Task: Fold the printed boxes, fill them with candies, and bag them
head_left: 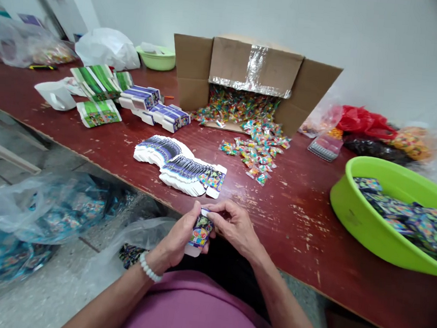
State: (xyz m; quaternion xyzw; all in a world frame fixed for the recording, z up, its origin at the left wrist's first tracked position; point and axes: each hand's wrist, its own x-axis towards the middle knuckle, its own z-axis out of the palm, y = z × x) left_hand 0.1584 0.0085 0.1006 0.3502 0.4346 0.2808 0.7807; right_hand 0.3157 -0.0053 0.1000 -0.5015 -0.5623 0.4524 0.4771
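A small printed carton (201,231) in purple, green and orange is held over the table's front edge. My left hand (179,237) is wrapped round its left side and bottom, with a beaded bracelet at the wrist. My right hand (234,226) pinches the carton's white top flap between thumb and fingers. Just beyond my hands, flat purple cartons (182,168) lie fanned out in overlapping rows. Behind them a cardboard box (194,72) lies open toward me, and small wrapped candies (258,147) spill from it onto the table.
On the right stands a green basin (365,230) with filled packets. Bundled green cartons (98,112) and purple cartons (171,116) sit at the left back. Plastic bags (45,220) lie on the floor at the left. A red bag (363,121) rests by the wall.
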